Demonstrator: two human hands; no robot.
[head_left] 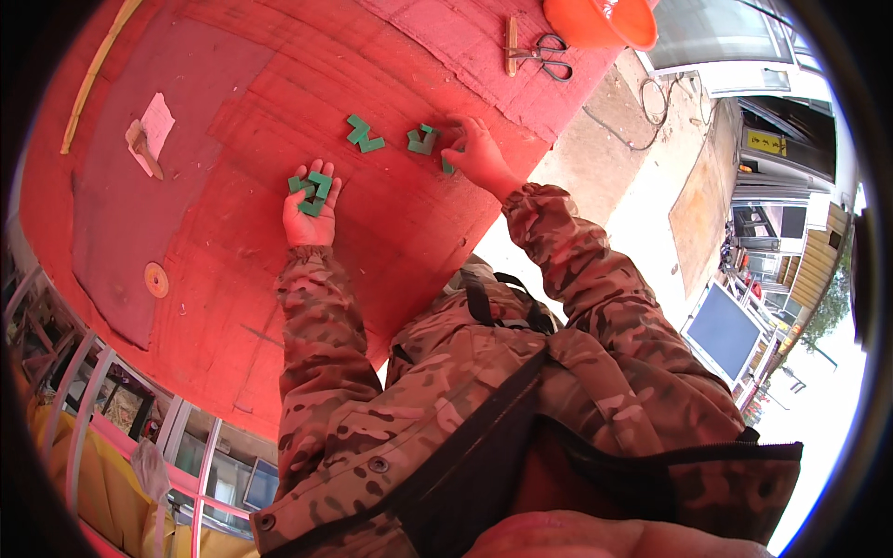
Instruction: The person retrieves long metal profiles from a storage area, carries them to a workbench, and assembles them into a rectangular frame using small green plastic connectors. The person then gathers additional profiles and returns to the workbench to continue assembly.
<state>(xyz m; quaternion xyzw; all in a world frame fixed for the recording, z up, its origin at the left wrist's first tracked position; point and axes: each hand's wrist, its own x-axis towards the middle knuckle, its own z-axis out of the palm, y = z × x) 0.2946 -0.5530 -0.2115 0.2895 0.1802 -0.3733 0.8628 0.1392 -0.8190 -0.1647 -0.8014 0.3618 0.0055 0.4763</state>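
Note:
My left hand (312, 221) is palm up over the red table, its fingers curled slightly around several small green L-shaped pieces (313, 206) heaped on the palm. To its right, my right hand (481, 156) reaches down to the tabletop. A green piece (447, 166) shows at the thumb of that hand, partly hidden, and the fingers are bent round it. Just left of these fingers lies a small group of green pieces (422, 141). Another group of green angled pieces (365, 134) rests between the two hands, a little farther away.
Scissors (544, 58) and a wooden strip (511, 46) lie at the far right of the red table (372, 56), near an orange bowl-shaped thing (600, 23). Toward the left are a pink paper (156, 126), a round disc (156, 280) and a long yellow strip (98, 74).

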